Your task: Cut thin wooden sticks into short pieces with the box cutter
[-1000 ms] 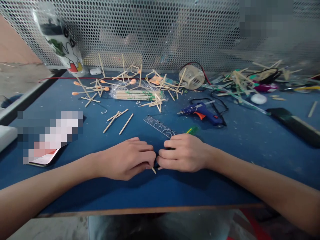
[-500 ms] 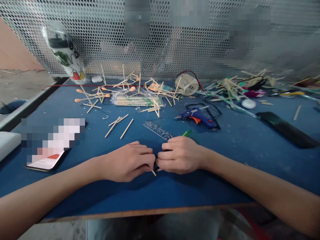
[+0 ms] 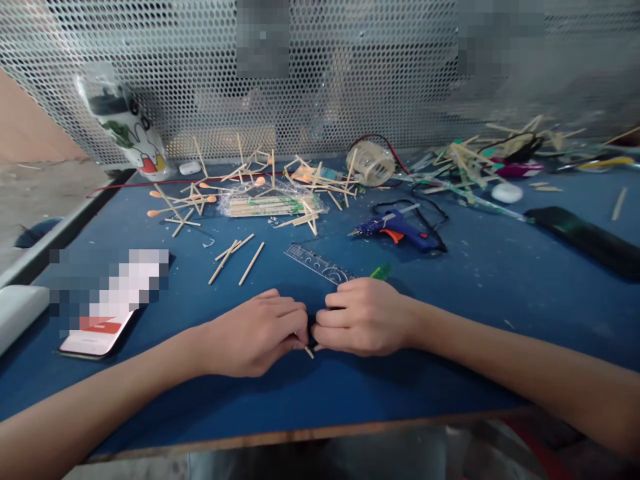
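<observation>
My left hand [image 3: 265, 332] is closed, its fingers pinched on a thin wooden stick [image 3: 309, 352] whose short end sticks out below the fingertips. My right hand [image 3: 363, 317] is closed just beside it, with a narrow gap between the knuckles. A pale tip shows under its fingers, but I cannot tell what they hold. Behind my right hand lies a clear plastic ruler [image 3: 320, 263], partly covered by it, and a green translucent object [image 3: 381, 271]. Several loose cut sticks, including one stick [image 3: 251, 263], lie beyond my left hand.
A blue glue gun [image 3: 400, 230] lies behind my right hand. Farther back are a bag of sticks [image 3: 270, 205], joined stick pieces [image 3: 183, 221] and a clear round container [image 3: 370, 163]. A phone [image 3: 113, 310] lies left, a dark pouch [image 3: 585, 240] right. A perforated metal panel [image 3: 320, 87] stands behind.
The camera view has shifted slightly. Both hands stay close together in nearly the same pose, and the stick end still shows under my left fingers.
</observation>
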Available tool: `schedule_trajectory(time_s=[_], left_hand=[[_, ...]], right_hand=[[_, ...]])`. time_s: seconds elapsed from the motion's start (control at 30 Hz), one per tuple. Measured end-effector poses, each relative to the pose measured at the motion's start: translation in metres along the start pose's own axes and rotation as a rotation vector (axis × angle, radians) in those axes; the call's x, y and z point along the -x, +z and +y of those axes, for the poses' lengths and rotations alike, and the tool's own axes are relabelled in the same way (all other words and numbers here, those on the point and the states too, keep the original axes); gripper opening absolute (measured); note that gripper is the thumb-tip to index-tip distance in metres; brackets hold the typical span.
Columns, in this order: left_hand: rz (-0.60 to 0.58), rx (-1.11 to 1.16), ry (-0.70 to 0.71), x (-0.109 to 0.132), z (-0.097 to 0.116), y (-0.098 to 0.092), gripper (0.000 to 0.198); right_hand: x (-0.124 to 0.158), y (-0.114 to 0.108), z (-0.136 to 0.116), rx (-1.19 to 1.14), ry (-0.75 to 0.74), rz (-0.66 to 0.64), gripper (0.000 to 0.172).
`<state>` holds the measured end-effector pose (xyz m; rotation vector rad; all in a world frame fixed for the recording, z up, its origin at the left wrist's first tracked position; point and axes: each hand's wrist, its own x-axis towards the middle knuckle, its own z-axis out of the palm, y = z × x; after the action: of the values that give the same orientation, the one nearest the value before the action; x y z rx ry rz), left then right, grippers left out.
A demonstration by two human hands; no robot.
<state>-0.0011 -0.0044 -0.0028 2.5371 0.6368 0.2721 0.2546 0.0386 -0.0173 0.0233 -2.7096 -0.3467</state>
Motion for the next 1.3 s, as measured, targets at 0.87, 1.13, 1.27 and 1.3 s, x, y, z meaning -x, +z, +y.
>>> schedule_trajectory(time_s=[0.87,1.13,1.27,1.3], left_hand=[[-0.008,-0.137,0.090,0.004,-0.003,0.004,0.020],[-0.007,-0.131,0.093,0.004,-0.004,0.005,0.019],[0.019,-0.117,0.106,0.004,-0.006,0.006,0.015],[0.024,-0.116,0.106,0.004,-0.006,0.006,0.015]], right_hand=[[0.002,0.005,0.005,-0.023,-0.022,0.030,0.025],[-0.002,0.003,0.008,-0.050,-0.047,-0.001,0.020],[-0.002,0.003,0.009,-0.058,-0.051,0.000,0.024],[-0.002,0.003,0.009,-0.057,-0.052,-0.001,0.025]])
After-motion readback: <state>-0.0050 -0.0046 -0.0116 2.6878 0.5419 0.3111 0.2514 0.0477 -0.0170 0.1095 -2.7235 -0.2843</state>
